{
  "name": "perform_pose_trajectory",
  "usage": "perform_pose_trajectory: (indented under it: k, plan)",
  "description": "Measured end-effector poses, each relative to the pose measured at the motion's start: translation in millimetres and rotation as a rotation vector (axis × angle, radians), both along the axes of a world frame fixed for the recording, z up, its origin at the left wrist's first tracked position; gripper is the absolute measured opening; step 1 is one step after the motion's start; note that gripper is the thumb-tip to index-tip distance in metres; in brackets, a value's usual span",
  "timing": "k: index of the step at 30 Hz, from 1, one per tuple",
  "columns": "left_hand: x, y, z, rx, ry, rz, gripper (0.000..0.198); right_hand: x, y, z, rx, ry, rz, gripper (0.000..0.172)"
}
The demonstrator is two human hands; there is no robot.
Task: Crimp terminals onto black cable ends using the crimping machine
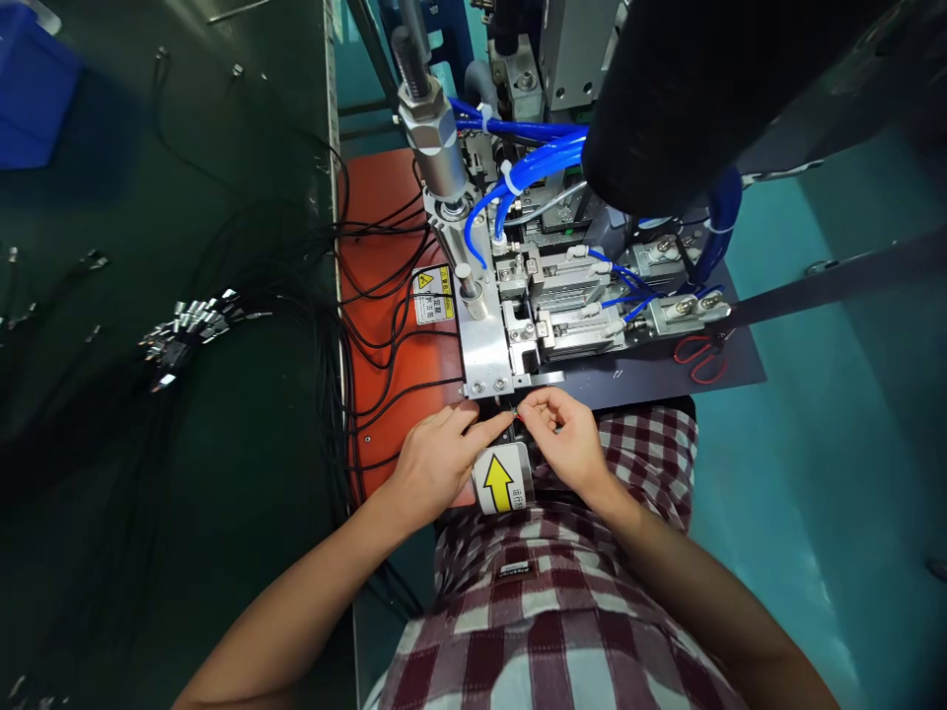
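Black wire [512, 418] with a small red tip is held between both hands at the front edge of the machine's metal plate [484, 345], just below its two bolts. The left hand [436, 459] lies palm down on the orange mat [377, 207], forefinger and thumb stretched forward and closed on the wire from the left. The right hand [566, 439] has its fingers curled, thumb and forefinger pinched on the wire from the right; the fingertips of the two hands nearly meet. Just below them sits a white label with a yellow arrow [501, 480], partly under the left thumb.

On the machine, blue air hoses [533, 163] loop from a steel cylinder [433, 138] down to small clamps, and a yellow warning sticker [433, 294] is stuck beside the plate. Loose black cables [385, 296] spill across the mat onto the dark desk [244, 513], where a bundle of metal-tipped cable ends [188, 330] lies well to the left. Red-handled scissors [699, 357] rest on the machine's dark base at the right.
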State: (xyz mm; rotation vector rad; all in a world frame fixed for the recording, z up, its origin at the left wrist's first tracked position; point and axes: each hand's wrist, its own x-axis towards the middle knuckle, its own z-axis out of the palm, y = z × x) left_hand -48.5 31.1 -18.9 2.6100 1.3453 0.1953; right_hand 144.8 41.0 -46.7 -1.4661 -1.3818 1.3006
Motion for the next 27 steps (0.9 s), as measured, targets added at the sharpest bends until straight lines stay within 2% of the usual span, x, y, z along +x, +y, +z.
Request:
perform_pose_trajectory:
  k: [3,5,7,11,13,20,27]
  plan:
    - [0,0,-0.6,0.016,-0.010,0.000,0.037,-2,-1,3.1,0.150,-0.106,0.023,0.013]
    - [0,-1,-0.9,0.019,-0.016,0.004,0.037,-3,-1,3.1,0.166,-0.108,0.034,0.013]
    - [0,-1,-1.0,0.011,-0.017,0.010,0.037,-3,-1,1.0,0.089,-0.049,0.023,0.014]
    - [0,-1,-0.9,-0.009,-0.011,0.014,0.038,-3,1,-5.1,-0.199,0.173,-0.015,0.020]
    - [0,-1,-0.6,-0.018,-0.018,0.014,0.038,0,2,-5.2,-0.265,0.197,-0.006,0.023]
    - [0,0,-0.3,-0.011,-0.027,0.011,0.038,-2,1,7.8,-0.043,-0.086,0.026,0.021]
    - [-1,1,-0.9,-0.032,-0.103,0.012,0.036,-12,3,3.8,-0.017,-0.062,-0.009,0.015]
